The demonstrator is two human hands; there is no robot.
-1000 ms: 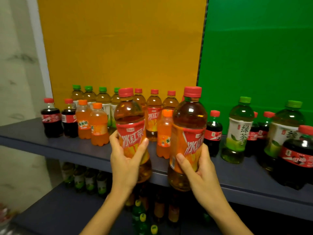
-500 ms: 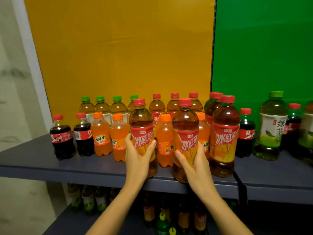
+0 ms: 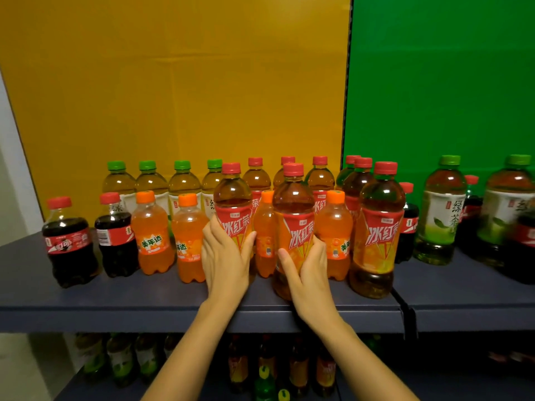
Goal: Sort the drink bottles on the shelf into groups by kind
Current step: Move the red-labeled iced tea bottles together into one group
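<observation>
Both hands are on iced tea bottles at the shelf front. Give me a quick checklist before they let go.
1. Left hand wrapped round the left iced tea bottle: ok.
2. Right hand wrapped round the right iced tea bottle: ok.
3. Both bottles upright: ok.
4. Bases resting on the shelf: right looks down; left hidden by the hand, cannot tell.
5. Grouped with same kind: third iced tea bottle stands just right: ok.
6. Orange soda bottles stand between and behind the held bottles, kinds still mixed: not ok.

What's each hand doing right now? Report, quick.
Left hand: closed around an iced red tea bottle.
Right hand: closed around another iced red tea bottle.
</observation>
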